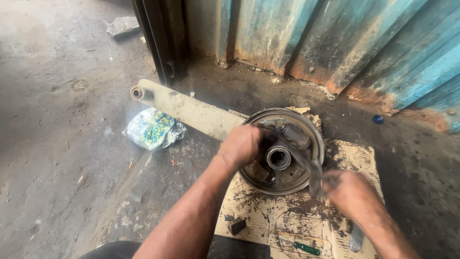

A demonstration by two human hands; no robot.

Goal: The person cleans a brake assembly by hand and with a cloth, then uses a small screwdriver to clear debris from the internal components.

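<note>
Brake drum assembly [287, 163] on stained cardboard [297, 216], both our hands at work on it.

We see the round, greasy drum lying flat on the cardboard sheet on the dirty concrete floor [57, 144], joined to a long pale axle tube [187, 110] that runs up and to the left. Our left hand [242, 146] is curled closed over the drum's left inner edge, beside the central hub [278, 157]. Our right hand [352, 192] is closed around the handle of a dark metal tool [314, 175] that reaches into the drum; motion blur hides its exact shape. A crumpled plastic wrapper [154, 128] lies near the tube, a green-handled screwdriver [306, 248] on the cardboard's lower edge, and rusty blue corrugated sheeting [345, 43] stands behind.
</note>
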